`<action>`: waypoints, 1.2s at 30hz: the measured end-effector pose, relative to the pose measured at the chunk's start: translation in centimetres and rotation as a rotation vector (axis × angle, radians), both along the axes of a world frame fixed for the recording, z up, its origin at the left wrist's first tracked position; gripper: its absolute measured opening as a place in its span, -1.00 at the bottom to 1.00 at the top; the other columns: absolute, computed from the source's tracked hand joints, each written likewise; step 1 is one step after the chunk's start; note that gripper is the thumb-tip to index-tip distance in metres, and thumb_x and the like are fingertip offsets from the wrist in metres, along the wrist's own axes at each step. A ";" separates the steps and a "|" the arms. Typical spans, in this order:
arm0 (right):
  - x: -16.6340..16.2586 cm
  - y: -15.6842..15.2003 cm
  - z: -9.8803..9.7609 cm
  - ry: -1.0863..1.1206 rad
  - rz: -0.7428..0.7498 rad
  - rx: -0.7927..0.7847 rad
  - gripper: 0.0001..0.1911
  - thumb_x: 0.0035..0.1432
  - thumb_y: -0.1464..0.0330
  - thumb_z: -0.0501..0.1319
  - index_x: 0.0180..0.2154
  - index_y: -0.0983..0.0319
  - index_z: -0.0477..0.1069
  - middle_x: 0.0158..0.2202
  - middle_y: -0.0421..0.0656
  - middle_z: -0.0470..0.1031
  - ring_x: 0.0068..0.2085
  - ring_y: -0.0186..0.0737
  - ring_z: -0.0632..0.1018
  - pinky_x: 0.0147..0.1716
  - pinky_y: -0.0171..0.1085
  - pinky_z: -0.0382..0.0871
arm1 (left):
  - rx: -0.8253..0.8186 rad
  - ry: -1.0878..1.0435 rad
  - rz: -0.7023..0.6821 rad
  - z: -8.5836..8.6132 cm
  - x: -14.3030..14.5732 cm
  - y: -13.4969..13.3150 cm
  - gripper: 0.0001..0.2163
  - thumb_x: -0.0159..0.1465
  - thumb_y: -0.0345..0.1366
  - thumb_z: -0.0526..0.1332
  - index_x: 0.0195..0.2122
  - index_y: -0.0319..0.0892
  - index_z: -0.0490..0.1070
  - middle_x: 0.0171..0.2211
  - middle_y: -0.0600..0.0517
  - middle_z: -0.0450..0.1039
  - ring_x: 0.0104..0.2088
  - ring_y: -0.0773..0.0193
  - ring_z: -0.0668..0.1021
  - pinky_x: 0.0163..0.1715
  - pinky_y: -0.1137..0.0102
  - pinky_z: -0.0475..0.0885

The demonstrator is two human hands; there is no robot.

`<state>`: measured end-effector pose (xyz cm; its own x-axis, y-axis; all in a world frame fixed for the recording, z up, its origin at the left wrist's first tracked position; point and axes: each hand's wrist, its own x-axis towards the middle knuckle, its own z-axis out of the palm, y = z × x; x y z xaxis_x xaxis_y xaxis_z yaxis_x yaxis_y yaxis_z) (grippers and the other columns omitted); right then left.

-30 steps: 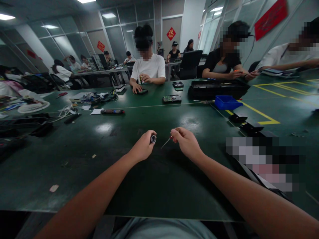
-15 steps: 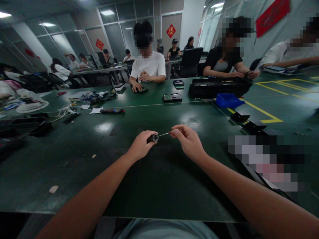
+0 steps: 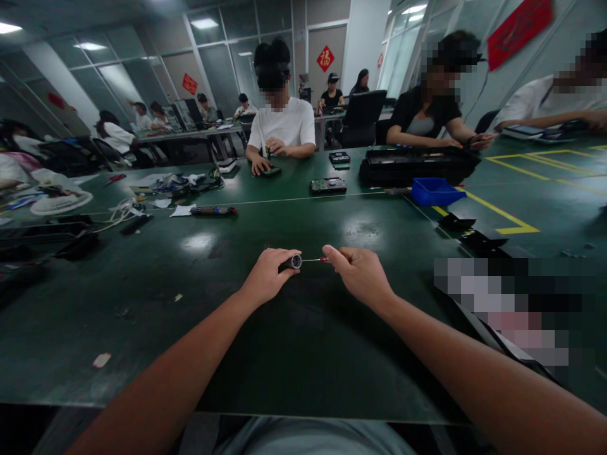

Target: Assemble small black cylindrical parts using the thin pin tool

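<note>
My left hand (image 3: 266,273) is closed around a dark cylindrical part (image 3: 296,261), whose round, light-rimmed end faces right and toward me. In my right hand (image 3: 360,268) is a screwdriver (image 3: 313,260), its handle red where it shows and otherwise hidden by my fingers. The thin metal shaft points left, level, and reaches the round end of the cylinder; whether the tip is inside it I cannot tell. Both hands are just above the green table (image 3: 284,366).
Across the table a person in white (image 3: 284,123) handles a dark flat object. Circuit-board drives (image 3: 328,185), a blue bin (image 3: 437,191) and a long black housing (image 3: 420,165) lie beyond my hands. Cables (image 3: 124,212) and a white fan grille (image 3: 61,201) are at the left.
My right hand has turned, its fingers now curled more tightly round the screwdriver handle. The shaft has gone from slanted to nearly level. My left hand has hardly moved.
</note>
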<state>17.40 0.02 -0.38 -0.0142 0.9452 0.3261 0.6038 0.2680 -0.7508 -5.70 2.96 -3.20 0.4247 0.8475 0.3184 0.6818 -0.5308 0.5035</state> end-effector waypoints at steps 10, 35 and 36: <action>0.1 0.2 -0.9 0.044 0.119 0.043 -0.81 0.26 0.16 0.22 -0.28 0.13 0.46 -0.35 -0.15 0.59 -0.34 -0.13 0.57 -0.36 -0.18 0.39 | -0.015 -0.007 0.024 0.2 -0.1 0.1 -0.65 0.31 -0.32 0.29 0.13 -0.06 0.46 0.06 -0.03 0.53 0.07 0.07 0.50 0.13 0.10 0.33; -0.6 0.9 -1.7 0.657 0.141 -0.041 -0.69 0.24 0.08 0.22 -0.25 0.18 0.49 -0.38 -0.15 0.55 -0.31 -0.18 0.57 -0.20 -0.15 0.44 | 0.021 -0.039 -0.027 0.2 0.4 -0.3 -0.64 0.29 -0.32 0.33 0.13 -0.05 0.47 0.03 -0.01 0.54 0.04 0.12 0.52 0.11 0.14 0.34; -0.5 1.2 -1.9 0.720 0.123 -0.060 -0.67 0.24 0.06 0.21 -0.26 0.18 0.49 -0.39 -0.16 0.54 -0.33 -0.19 0.56 -0.22 -0.16 0.44 | 0.038 -0.034 -0.047 0.3 0.4 -0.3 -0.63 0.30 -0.32 0.33 0.14 -0.04 0.46 0.04 -0.01 0.54 0.05 0.13 0.51 0.13 0.12 0.32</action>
<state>16.87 1.21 -2.30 0.0773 0.9673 0.2417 -0.0770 0.2475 -0.9658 -5.31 2.67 -2.94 0.4520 0.8140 0.3650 0.6384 -0.5809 0.5049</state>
